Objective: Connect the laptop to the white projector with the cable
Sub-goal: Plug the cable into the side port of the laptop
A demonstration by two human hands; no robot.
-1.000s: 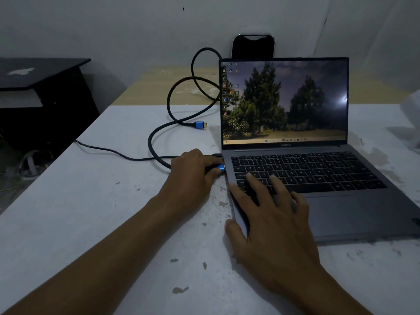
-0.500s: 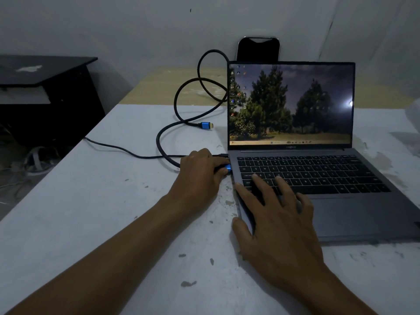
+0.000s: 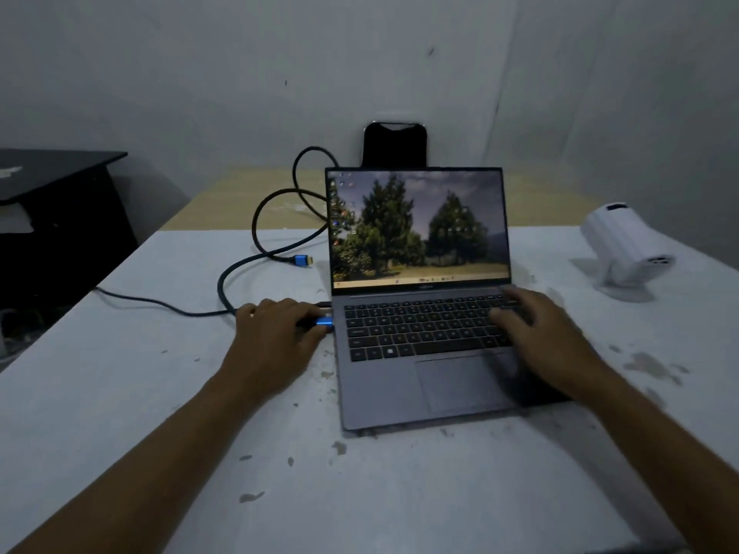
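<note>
Since the earlier frame, the right hand (image 3: 548,337) has slid from the laptop's near-left corner across to the right side of the keyboard, and the view has swung right, bringing the white projector (image 3: 628,249) into sight.

Right fingers lie loosely spread on the keys, palm over the deck, pinching nothing. The left hand (image 3: 276,337) pinches one blue-collared plug (image 3: 324,322) of the cable (image 3: 256,217), its fingertips pressed up against the left edge of the open laptop (image 3: 420,341); whether the plug is fully seated cannot be told.

Beyond the left fingers the black cable loops over the white table (image 3: 120,393), and its free blue plug (image 3: 302,260) lies just past them, near the screen's left edge. The projector stands well beyond the right fingers, apart from the laptop.

The cable looks thick and springy, likely to hold its coils. Best to grasp the rigid plug collar, not the cord. The projector seems light and could tip, so steady it when plugging in.
</note>
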